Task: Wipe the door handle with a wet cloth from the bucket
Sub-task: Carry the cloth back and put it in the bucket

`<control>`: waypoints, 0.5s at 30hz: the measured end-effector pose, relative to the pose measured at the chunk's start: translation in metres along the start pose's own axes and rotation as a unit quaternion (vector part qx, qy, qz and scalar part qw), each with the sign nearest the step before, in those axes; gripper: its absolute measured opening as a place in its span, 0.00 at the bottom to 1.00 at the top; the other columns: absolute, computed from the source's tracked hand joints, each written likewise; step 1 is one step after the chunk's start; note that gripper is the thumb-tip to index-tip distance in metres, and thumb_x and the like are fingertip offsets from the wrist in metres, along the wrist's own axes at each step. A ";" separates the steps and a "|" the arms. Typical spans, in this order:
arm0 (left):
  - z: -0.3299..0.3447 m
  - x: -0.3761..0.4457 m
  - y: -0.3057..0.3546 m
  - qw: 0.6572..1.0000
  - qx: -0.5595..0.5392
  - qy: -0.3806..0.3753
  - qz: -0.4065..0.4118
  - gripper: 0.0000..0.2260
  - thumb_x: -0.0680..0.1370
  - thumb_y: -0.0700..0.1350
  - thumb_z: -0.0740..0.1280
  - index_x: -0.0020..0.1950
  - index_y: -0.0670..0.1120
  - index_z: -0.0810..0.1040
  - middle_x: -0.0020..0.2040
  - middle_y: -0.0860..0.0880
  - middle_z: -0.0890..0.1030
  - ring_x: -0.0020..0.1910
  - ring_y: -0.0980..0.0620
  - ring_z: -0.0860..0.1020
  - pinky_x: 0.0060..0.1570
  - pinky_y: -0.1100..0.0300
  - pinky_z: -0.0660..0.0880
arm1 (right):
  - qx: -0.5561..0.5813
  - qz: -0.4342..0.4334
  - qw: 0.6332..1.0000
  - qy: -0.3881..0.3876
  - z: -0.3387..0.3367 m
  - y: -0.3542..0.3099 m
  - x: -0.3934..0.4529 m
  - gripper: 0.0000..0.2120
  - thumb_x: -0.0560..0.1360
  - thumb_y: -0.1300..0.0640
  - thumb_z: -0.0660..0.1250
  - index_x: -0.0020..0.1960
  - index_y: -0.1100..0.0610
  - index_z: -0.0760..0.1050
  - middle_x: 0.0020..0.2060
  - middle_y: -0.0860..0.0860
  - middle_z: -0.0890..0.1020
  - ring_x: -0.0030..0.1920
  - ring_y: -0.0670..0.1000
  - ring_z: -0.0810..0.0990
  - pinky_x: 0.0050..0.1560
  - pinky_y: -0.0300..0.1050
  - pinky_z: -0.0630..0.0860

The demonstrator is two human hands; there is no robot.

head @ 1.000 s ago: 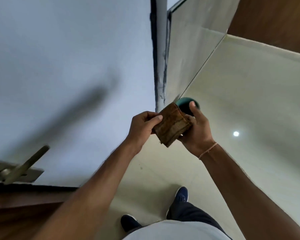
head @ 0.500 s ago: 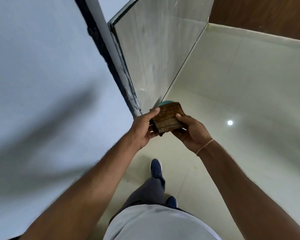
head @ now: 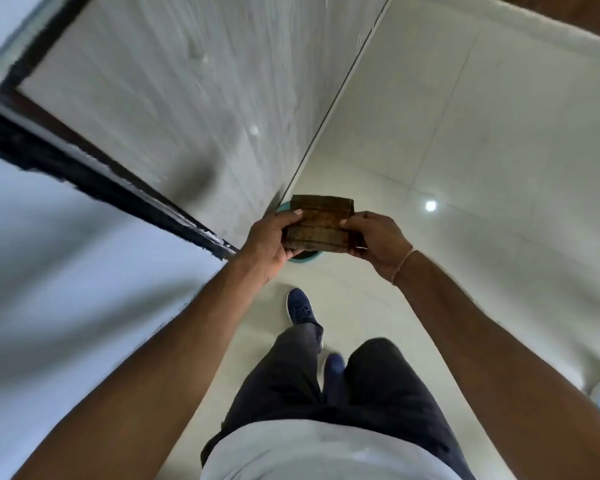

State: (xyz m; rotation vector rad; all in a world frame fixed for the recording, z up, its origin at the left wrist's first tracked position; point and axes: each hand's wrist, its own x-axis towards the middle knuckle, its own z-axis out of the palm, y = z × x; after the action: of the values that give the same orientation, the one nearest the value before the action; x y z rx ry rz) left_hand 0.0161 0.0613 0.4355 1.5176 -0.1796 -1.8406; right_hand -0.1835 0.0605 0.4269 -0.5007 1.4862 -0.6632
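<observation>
A folded brown cloth [head: 321,223] is held flat between both hands at chest height. My left hand [head: 269,242] grips its left edge, thumb on top. My right hand [head: 378,239] grips its right edge. Directly below the cloth a teal bucket [head: 302,259] stands on the floor against the wall; only slivers of its rim show around the cloth. The door handle is out of view.
A white door [head: 49,271] fills the left side, its dark edge [head: 94,181] running diagonally to the floor. A grey tiled wall [head: 194,98] rises behind the bucket. My blue shoes [head: 300,310] step on the glossy cream floor tiles [head: 465,168].
The view has swung right and down; the door handle left the frame. The cloth has turned from tilted to level between both hands, and my feet have stepped toward the bucket.
</observation>
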 end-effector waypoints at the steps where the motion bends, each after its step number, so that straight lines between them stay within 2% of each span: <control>1: 0.003 0.016 0.001 1.000 -0.001 0.007 -0.007 0.12 0.83 0.35 0.70 0.66 0.42 0.81 0.52 0.43 0.88 0.50 0.45 0.87 0.37 0.57 0.86 | 0.000 0.009 1.000 0.002 -0.002 -0.004 0.017 0.03 0.78 0.62 0.72 0.48 0.56 0.79 0.43 0.55 0.83 0.45 0.54 0.83 0.41 0.44 0.82; 3: 0.010 0.047 0.000 1.000 0.000 0.025 -0.014 0.10 0.82 0.31 0.69 0.59 0.43 0.82 0.49 0.44 0.87 0.48 0.46 0.86 0.35 0.58 0.85 | 0.000 0.028 0.999 -0.019 -0.004 -0.007 0.051 0.07 0.77 0.63 0.73 0.51 0.55 0.77 0.46 0.55 0.83 0.47 0.54 0.83 0.46 0.47 0.83; 5: 0.014 0.076 -0.007 0.999 0.007 0.048 -0.013 0.10 0.81 0.30 0.69 0.57 0.43 0.81 0.47 0.45 0.87 0.44 0.48 0.87 0.33 0.59 0.84 | -0.004 0.046 0.998 -0.051 -0.006 -0.001 0.083 0.14 0.76 0.66 0.74 0.56 0.54 0.74 0.52 0.57 0.83 0.50 0.57 0.83 0.57 0.56 0.83; 7: 0.014 0.112 -0.018 0.996 0.017 0.087 -0.002 0.10 0.81 0.30 0.70 0.57 0.43 0.81 0.46 0.45 0.87 0.43 0.49 0.86 0.34 0.59 0.84 | -0.008 0.059 0.996 -0.066 -0.004 0.007 0.121 0.19 0.76 0.70 0.73 0.61 0.55 0.73 0.55 0.59 0.82 0.50 0.59 0.83 0.58 0.59 0.83; 8: 0.011 0.131 -0.025 0.993 0.032 0.115 0.010 0.09 0.81 0.31 0.71 0.58 0.42 0.82 0.49 0.44 0.86 0.44 0.48 0.86 0.38 0.57 0.86 | -0.016 0.061 0.996 -0.064 -0.003 0.012 0.142 0.20 0.75 0.71 0.72 0.62 0.56 0.73 0.55 0.59 0.82 0.50 0.59 0.83 0.54 0.57 0.85; 10: 0.000 0.166 -0.043 0.980 0.095 0.166 0.047 0.09 0.82 0.33 0.72 0.62 0.40 0.81 0.54 0.41 0.86 0.51 0.45 0.85 0.54 0.49 0.86 | -0.047 0.056 0.996 -0.053 0.000 0.025 0.181 0.20 0.75 0.72 0.72 0.62 0.56 0.73 0.54 0.59 0.82 0.47 0.58 0.84 0.46 0.51 0.85; 11: -0.008 0.185 -0.053 0.969 0.140 0.190 0.068 0.10 0.83 0.36 0.72 0.64 0.39 0.81 0.57 0.41 0.86 0.55 0.44 0.85 0.60 0.47 0.84 | -0.070 0.051 0.995 -0.049 0.001 0.034 0.204 0.20 0.75 0.71 0.72 0.61 0.55 0.74 0.53 0.58 0.83 0.48 0.58 0.84 0.46 0.51 0.85; 13: -0.027 0.217 -0.073 0.935 0.244 0.237 0.101 0.12 0.84 0.40 0.73 0.67 0.40 0.81 0.63 0.42 0.86 0.63 0.44 0.84 0.68 0.47 0.81 | -0.144 0.029 0.988 -0.047 0.005 0.053 0.249 0.20 0.74 0.69 0.73 0.63 0.56 0.75 0.52 0.56 0.83 0.52 0.61 0.85 0.51 0.55 0.86; 15: -0.050 0.246 -0.095 0.892 0.348 0.258 0.131 0.14 0.84 0.43 0.73 0.68 0.42 0.81 0.68 0.43 0.84 0.68 0.45 0.82 0.71 0.49 0.77 | -0.233 -0.001 0.971 -0.054 0.010 0.075 0.290 0.23 0.74 0.65 0.74 0.67 0.56 0.75 0.55 0.55 0.83 0.57 0.61 0.84 0.58 0.59 0.85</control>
State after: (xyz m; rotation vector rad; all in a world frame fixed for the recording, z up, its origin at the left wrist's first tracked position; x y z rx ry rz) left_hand 0.0106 -0.0025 0.1751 2.2778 -0.8077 -1.1393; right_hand -0.1757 -0.0817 0.1635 -0.8840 1.5374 -0.2755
